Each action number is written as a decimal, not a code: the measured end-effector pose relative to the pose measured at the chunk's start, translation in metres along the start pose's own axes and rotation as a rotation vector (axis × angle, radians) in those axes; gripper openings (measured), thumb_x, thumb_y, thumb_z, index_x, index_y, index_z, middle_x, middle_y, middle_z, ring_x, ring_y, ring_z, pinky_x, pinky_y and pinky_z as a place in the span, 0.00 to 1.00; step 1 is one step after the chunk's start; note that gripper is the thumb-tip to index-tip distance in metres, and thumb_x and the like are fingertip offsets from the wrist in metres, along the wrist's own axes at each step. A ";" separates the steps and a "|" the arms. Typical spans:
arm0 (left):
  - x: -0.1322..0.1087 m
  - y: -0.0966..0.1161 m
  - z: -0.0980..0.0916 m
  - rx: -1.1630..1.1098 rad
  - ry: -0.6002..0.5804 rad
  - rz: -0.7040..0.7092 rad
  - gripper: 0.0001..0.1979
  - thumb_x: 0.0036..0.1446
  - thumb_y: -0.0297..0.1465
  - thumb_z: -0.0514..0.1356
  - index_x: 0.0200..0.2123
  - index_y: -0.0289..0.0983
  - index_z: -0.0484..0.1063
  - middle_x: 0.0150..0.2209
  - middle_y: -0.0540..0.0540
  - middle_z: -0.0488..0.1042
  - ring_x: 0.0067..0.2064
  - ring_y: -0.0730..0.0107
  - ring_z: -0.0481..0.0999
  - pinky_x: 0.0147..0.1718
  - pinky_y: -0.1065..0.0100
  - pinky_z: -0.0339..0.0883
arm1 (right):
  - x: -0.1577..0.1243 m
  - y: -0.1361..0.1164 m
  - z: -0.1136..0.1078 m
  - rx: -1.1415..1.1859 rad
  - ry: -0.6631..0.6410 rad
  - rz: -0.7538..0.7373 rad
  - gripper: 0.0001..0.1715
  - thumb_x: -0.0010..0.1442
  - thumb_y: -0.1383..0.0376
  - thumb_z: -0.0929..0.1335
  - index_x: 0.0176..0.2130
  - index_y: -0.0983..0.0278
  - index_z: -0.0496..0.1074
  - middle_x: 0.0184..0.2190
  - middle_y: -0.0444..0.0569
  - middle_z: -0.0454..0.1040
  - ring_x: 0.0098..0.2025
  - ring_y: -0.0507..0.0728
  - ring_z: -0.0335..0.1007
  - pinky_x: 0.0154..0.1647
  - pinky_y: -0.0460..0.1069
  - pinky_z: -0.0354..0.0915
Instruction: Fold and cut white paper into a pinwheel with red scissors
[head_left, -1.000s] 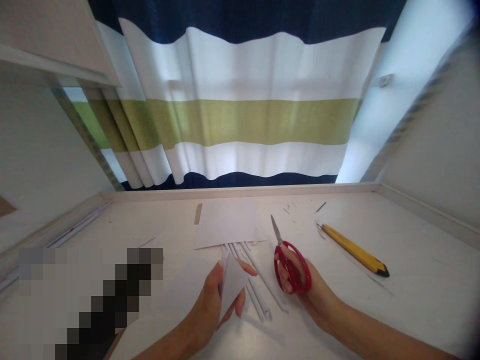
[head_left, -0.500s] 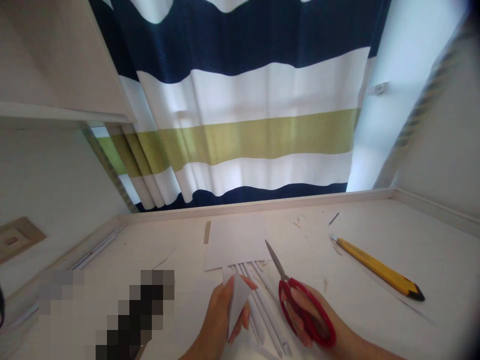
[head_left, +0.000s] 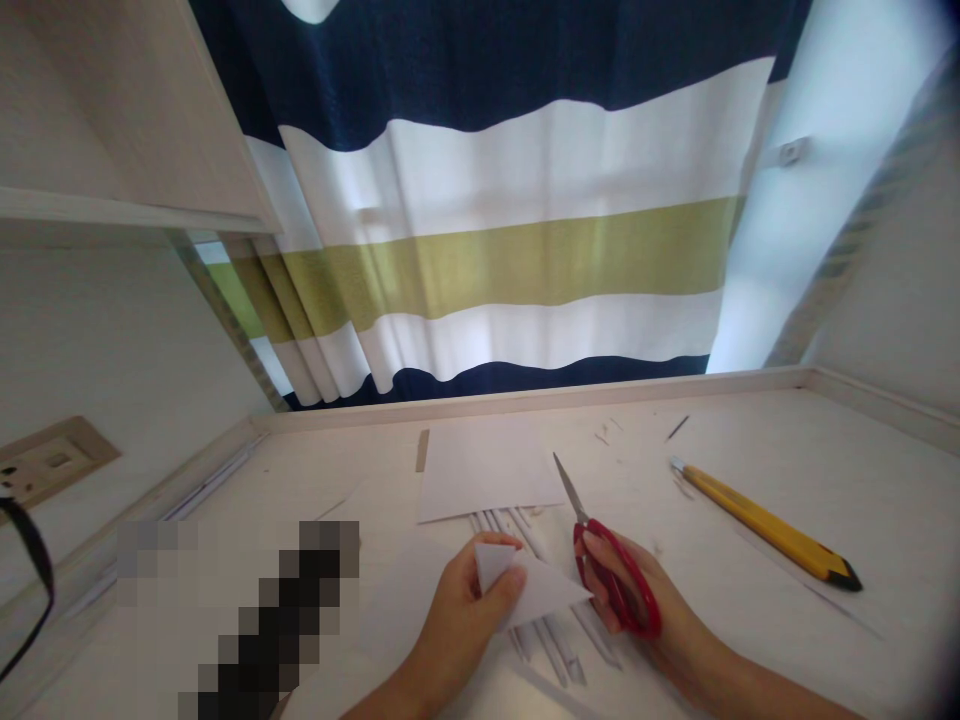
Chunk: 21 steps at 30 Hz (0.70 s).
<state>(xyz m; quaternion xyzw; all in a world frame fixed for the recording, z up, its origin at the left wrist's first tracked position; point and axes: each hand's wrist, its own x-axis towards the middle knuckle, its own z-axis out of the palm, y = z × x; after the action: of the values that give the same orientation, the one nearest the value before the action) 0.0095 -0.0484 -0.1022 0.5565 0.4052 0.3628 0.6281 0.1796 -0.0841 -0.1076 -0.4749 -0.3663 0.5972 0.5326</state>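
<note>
My left hand (head_left: 469, 600) pinches a folded piece of white paper (head_left: 544, 592), thumb on top, its pointed corner aimed right. In my right hand (head_left: 660, 600) is a pair of scissors with red handles (head_left: 634, 590); the blades look closed and point away from me, up and to the left. The paper's tip comes close to the scissor handles. Under and between the hands lie several rolled white paper tubes (head_left: 551, 650), partly hidden by the folded paper. Beyond them a flat white sheet (head_left: 487, 465) rests on the table.
To the right lies a yellow utility knife (head_left: 765, 525). Small scraps (head_left: 604, 435) and a thin dark stick (head_left: 677, 428) are near the back. A raised rim (head_left: 525, 398) edges the table before a striped curtain (head_left: 525, 260). A wall socket (head_left: 60, 460) is at left.
My left hand has turned the folded paper from nearly upright to flatter, its point now toward the right. The right hand with the scissors has shifted slightly up. The view has shifted a little.
</note>
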 end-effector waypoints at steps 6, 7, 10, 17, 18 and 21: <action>-0.002 0.004 0.000 0.112 0.002 0.008 0.11 0.48 0.34 0.58 0.29 0.31 0.66 0.24 0.49 0.67 0.26 0.74 0.65 0.25 0.73 0.58 | -0.002 0.002 -0.002 -0.030 0.002 -0.025 0.18 0.53 0.53 0.62 0.24 0.65 0.60 0.14 0.38 0.59 0.12 0.44 0.53 0.13 0.41 0.47; -0.003 0.005 0.000 0.144 0.018 0.008 0.11 0.47 0.35 0.59 0.28 0.31 0.67 0.23 0.49 0.67 0.26 0.74 0.65 0.25 0.73 0.58 | -0.003 0.001 -0.001 -0.047 0.002 -0.031 0.17 0.52 0.53 0.63 0.25 0.65 0.60 0.14 0.37 0.59 0.13 0.44 0.54 0.14 0.41 0.48; -0.003 0.009 0.000 0.179 0.058 -0.011 0.11 0.45 0.35 0.60 0.25 0.31 0.68 0.22 0.49 0.67 0.25 0.74 0.65 0.24 0.74 0.57 | -0.005 -0.005 0.001 -0.107 -0.023 -0.045 0.18 0.47 0.54 0.67 0.29 0.64 0.61 0.18 0.39 0.62 0.15 0.46 0.58 0.16 0.42 0.51; -0.003 0.012 0.000 0.123 0.033 -0.086 0.12 0.43 0.35 0.61 0.26 0.30 0.70 0.24 0.48 0.70 0.25 0.74 0.67 0.23 0.74 0.59 | -0.009 -0.010 0.004 -0.228 -0.010 -0.037 0.17 0.42 0.61 0.71 0.29 0.63 0.60 0.21 0.40 0.65 0.21 0.48 0.61 0.20 0.44 0.55; -0.003 0.012 0.000 0.115 0.023 -0.091 0.12 0.43 0.35 0.62 0.26 0.30 0.70 0.24 0.47 0.70 0.26 0.73 0.67 0.23 0.74 0.59 | -0.009 -0.009 0.004 -0.228 -0.013 -0.046 0.16 0.43 0.61 0.70 0.30 0.63 0.60 0.21 0.39 0.65 0.21 0.48 0.61 0.21 0.44 0.56; -0.003 0.012 0.001 0.080 -0.003 -0.118 0.12 0.43 0.35 0.62 0.28 0.30 0.71 0.25 0.46 0.72 0.27 0.72 0.69 0.25 0.73 0.61 | -0.008 -0.007 0.002 -0.223 0.002 -0.044 0.16 0.44 0.62 0.70 0.30 0.63 0.61 0.22 0.40 0.64 0.22 0.48 0.60 0.23 0.44 0.57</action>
<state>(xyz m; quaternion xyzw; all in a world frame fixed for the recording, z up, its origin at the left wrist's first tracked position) 0.0088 -0.0500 -0.0898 0.5568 0.4505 0.3080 0.6262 0.1797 -0.0908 -0.0989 -0.5236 -0.4402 0.5403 0.4900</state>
